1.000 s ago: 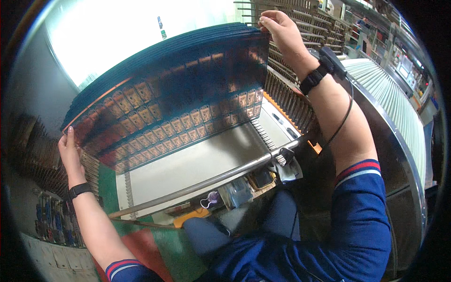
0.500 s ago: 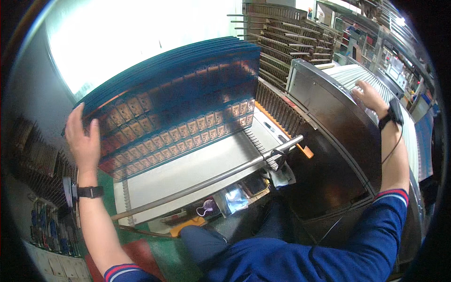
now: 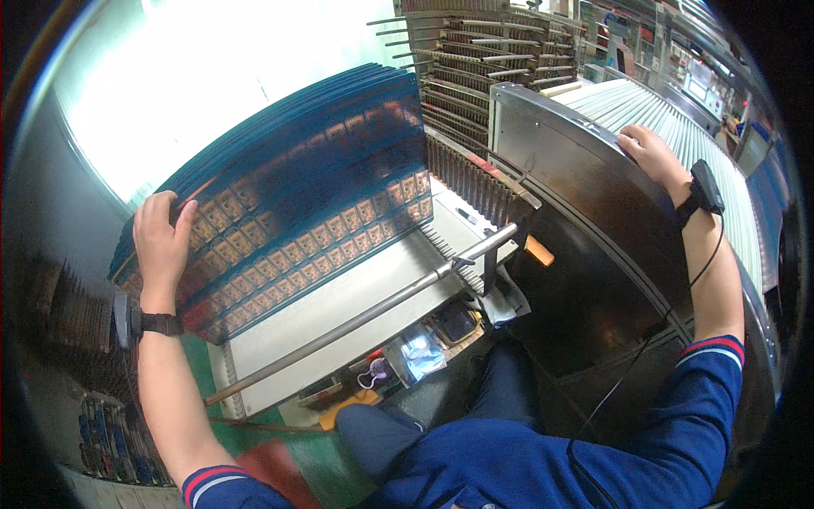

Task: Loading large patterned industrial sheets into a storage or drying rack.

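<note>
Stack of thin blue circuit panels [image 3: 280, 187] printed with rows of small copper-coloured squares stands tilted on its edge over the pale grey metal tray [image 3: 339, 301] of the machine. In the head view, the left hand [image 3: 161, 237] grips the left edge of the stack, the fingers curled over the top panels and the thumb on the printed face. The right hand [image 3: 649, 153] lies flat and open on the upper edge of the dark curved metal cover [image 3: 585, 229], holding nothing. One second ago this hand pinched the upper right corner of the stack; half a second ago it was already on the cover. Since then the cover stands closer to the stack. A long steel rod [image 3: 356, 318] crosses in front of the tray. Behind the stack rise brown slotted racks [image 3: 475, 59].
</note>
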Motion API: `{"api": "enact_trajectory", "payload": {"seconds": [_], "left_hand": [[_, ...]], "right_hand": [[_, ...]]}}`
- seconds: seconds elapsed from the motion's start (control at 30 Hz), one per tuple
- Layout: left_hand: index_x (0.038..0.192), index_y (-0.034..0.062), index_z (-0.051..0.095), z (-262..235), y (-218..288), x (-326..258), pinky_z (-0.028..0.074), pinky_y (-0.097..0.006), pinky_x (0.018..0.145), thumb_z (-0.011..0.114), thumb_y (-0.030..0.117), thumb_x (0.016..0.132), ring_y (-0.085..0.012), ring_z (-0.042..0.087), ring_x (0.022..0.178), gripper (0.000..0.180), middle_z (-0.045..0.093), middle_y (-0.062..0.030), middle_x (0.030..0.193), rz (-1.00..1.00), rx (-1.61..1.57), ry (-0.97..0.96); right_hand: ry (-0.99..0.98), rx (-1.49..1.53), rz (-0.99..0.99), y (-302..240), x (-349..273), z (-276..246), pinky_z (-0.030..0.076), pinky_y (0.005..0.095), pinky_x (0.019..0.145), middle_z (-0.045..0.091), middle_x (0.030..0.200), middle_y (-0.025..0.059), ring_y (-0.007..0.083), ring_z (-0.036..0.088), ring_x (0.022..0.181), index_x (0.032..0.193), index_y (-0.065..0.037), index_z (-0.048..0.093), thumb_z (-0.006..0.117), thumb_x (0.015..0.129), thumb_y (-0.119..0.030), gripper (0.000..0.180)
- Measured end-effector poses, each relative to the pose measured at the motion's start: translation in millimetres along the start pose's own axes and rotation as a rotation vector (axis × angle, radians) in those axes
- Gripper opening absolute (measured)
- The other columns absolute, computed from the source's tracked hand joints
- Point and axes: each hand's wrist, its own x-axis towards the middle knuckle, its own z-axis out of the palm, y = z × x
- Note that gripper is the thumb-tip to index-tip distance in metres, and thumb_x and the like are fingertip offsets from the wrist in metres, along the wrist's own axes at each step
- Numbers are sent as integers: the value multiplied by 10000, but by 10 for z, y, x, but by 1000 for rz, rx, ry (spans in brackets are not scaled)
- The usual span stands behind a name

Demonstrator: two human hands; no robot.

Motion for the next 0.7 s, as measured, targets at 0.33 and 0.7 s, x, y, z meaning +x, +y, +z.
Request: {"api": "enact_trajectory", "payload": {"seconds": [0.33, 0.7], "left_hand": [[1009, 32, 581, 170, -36, 36, 405, -423, 898, 601, 395, 925, -309, 548, 999, 373, 580, -110, 1012, -74, 82, 43], [1263, 85, 531, 199, 41, -32, 380, -440, 1013, 579, 399, 948, -304, 520, 1199, 447, 566, -121, 1261, -64, 100, 89]], "right_hand": [[10, -40, 20, -12, -1, 36, 466, 412, 869, 647, 1035, 237, 381, 607, 994, 1061, 19, 632, 512, 937, -354, 411], [21, -59, 29, 28, 115, 38, 465, 422, 874, 648, 1053, 238, 384, 609, 1003, 1076, 11, 638, 503, 932, -364, 424]]}}
